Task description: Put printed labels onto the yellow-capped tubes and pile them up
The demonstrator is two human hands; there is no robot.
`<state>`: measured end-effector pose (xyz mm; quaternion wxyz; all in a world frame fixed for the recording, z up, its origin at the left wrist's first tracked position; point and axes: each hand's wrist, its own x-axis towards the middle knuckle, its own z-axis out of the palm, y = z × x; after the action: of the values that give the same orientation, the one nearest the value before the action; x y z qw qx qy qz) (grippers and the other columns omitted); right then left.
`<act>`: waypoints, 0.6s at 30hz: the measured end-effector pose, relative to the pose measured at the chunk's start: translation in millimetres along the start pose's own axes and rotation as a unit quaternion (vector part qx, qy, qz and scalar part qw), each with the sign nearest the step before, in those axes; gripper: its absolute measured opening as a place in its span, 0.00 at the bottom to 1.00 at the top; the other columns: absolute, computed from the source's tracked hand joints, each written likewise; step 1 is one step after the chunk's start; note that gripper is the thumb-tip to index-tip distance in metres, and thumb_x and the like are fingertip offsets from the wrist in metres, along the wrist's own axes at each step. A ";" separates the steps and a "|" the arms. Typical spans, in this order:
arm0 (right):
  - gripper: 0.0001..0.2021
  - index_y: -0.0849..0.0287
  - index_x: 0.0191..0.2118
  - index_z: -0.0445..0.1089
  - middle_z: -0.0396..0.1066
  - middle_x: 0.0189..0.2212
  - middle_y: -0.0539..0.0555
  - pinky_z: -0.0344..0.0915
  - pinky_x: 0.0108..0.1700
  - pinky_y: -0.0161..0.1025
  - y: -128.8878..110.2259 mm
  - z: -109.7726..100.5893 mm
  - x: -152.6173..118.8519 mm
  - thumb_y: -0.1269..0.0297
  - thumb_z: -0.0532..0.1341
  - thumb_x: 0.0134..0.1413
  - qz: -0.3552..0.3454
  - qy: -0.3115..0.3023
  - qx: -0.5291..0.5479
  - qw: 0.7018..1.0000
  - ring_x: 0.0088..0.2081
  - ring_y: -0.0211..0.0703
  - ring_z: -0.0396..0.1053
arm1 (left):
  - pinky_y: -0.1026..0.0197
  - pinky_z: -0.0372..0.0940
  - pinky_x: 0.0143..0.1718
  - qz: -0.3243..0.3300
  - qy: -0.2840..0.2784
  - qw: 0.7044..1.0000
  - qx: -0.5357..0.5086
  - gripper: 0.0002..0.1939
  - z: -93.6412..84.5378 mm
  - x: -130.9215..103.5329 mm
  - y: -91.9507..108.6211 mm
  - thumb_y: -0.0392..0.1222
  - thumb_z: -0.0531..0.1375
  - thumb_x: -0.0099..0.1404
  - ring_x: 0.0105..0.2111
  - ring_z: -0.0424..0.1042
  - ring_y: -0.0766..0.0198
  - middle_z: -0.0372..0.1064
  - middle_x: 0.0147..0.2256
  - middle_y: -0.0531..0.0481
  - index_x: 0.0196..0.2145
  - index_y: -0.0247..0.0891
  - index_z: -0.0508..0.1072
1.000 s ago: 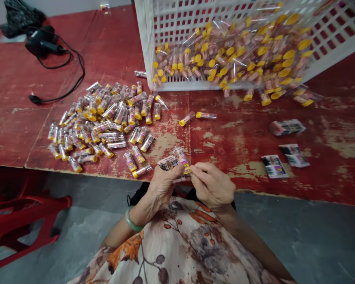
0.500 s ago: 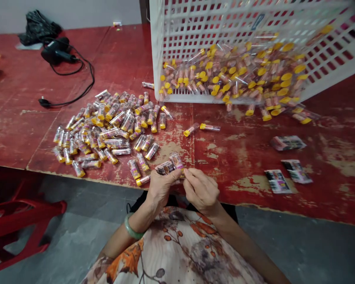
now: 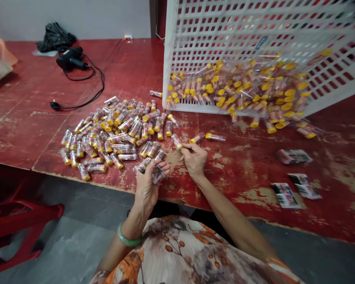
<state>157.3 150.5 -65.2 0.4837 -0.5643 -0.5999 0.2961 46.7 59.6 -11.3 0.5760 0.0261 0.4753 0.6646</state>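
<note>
My left hand (image 3: 149,179) holds a few printed labels (image 3: 157,173), its thumb across them, just in front of the pile of tubes. In my right hand (image 3: 195,159) is a clear tube (image 3: 176,141) with a yellow cap, pinched at the cap end, its clear end pointing away from me. A heap of capped tubes with printed labels inside (image 3: 106,136) lies at the left on the red table. Right of my right hand lie two more tubes, one (image 3: 215,137) stretched out flat with its yellow cap to the left.
A white plastic basket (image 3: 167,59) lies tipped toward me, with many yellow-capped tubes (image 3: 242,86) spilling from it. Printed packets (image 3: 285,195) and a stack of them (image 3: 294,156) lie at the right. A black hair dryer (image 3: 71,59) with its cord and a black bag (image 3: 56,36) sit back left.
My hands have moved apart. The right has carried the tube forward, away from me; the left has shifted left with the labels, its fingers uncurling. The view has shifted slightly.
</note>
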 end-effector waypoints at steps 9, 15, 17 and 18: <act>0.17 0.63 0.34 0.73 0.74 0.33 0.63 0.61 0.42 0.44 6.5 -30.0 48.8 0.56 0.52 0.57 -0.011 0.020 -0.205 0.978 0.37 0.50 0.70 | 0.55 0.74 0.33 -0.039 -0.043 0.997 0.042 0.15 -4.9 -9.9 4.3 0.41 0.69 0.50 0.30 0.77 0.54 0.76 0.32 0.43 0.35 0.32 0.73; 0.21 0.66 0.49 0.66 0.70 0.40 0.69 0.63 0.39 0.47 20.6 -26.0 68.8 0.57 0.56 0.53 0.025 -0.039 -0.375 0.926 0.39 0.56 0.70 | 0.57 0.73 0.31 -0.058 -0.054 0.996 0.046 0.15 3.0 -11.3 -6.9 0.39 0.71 0.46 0.27 0.76 0.58 0.75 0.28 0.46 0.30 0.32 0.73; 0.21 0.64 0.50 0.65 0.70 0.38 0.64 0.64 0.39 0.47 22.5 -33.3 62.3 0.62 0.56 0.50 0.029 -0.036 -0.262 0.964 0.37 0.52 0.69 | 0.58 0.73 0.32 -0.027 -0.045 0.998 0.040 0.17 5.7 -12.0 -8.6 0.37 0.72 0.43 0.26 0.75 0.62 0.75 0.27 0.50 0.30 0.33 0.73; 0.20 0.63 0.49 0.65 0.70 0.36 0.61 0.65 0.38 0.46 22.3 -40.8 55.4 0.63 0.56 0.49 0.036 -0.035 -0.190 0.981 0.36 0.49 0.69 | 0.59 0.72 0.33 -0.015 -0.039 0.998 0.038 0.18 7.0 -12.3 -9.6 0.36 0.73 0.41 0.26 0.74 0.64 0.74 0.27 0.51 0.31 0.34 0.74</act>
<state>209.2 200.2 -57.2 0.3354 -0.6562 -0.6413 0.2138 62.0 53.1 -7.5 0.6027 0.0673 0.4777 0.6356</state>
